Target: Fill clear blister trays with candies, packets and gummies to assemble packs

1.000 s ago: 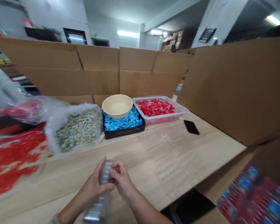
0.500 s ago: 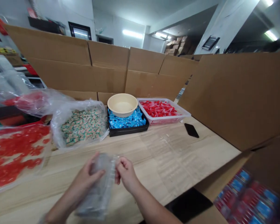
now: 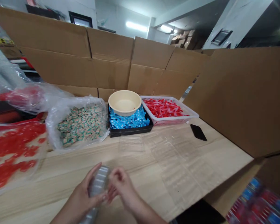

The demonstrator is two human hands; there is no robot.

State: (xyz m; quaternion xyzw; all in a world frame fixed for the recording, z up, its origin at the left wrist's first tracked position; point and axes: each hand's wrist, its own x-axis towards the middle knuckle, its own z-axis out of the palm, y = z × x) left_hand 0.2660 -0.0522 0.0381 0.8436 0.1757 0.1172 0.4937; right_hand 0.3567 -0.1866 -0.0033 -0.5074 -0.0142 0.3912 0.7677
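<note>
- The left grip (image 3: 78, 196) is curled closed and holds a clear plastic blister strip (image 3: 98, 182) just above the surface (image 3: 49, 174).
- The right grip (image 3: 121, 185) is half curled at the strip's side; it is blurred, so I cannot tell if it holds.
- The strip seems light, stiff but thin, and a little slippery; the long edges are probably best for holding.
- Farther on the surface lie more clear blister sheets (image 3: 175, 168) and a black tray (image 3: 130, 133) of blue sachets (image 3: 128, 120).

Blister stack (image 3: 98, 182) in left hand (image 3: 79, 197), bowl (image 3: 124, 112) on sachet tray (image 3: 130, 133), basket (image 3: 170, 122) right of it
</note>
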